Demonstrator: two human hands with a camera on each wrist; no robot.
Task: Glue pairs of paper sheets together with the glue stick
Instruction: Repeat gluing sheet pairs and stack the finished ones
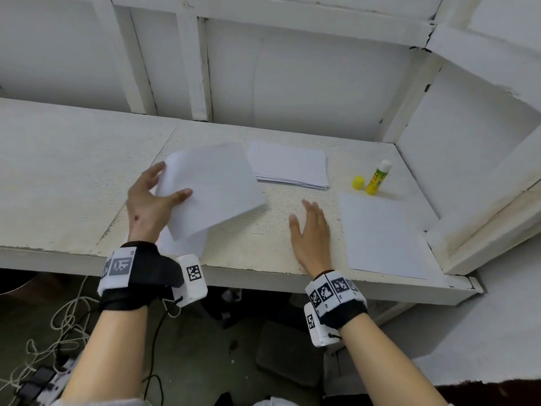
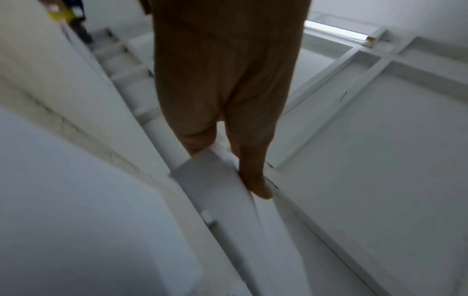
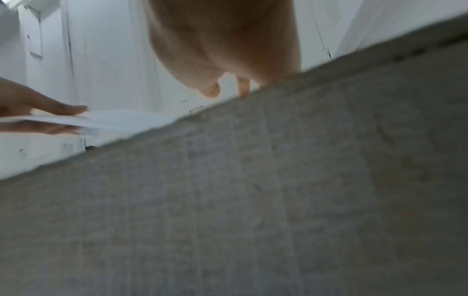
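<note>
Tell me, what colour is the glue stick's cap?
Yellow. The cap sits off beside the glue stick, clearest in the head view.

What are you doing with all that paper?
A person is gluing paper sheets together. The left hand holds a sheet of paper lifted above the table, thumb on top. The right hand is open over the table, holding nothing. A stack of paper lies further back, and a single sheet lies to the right. The glue stick stands uncapped, with its yellow cap beside it.
</note>
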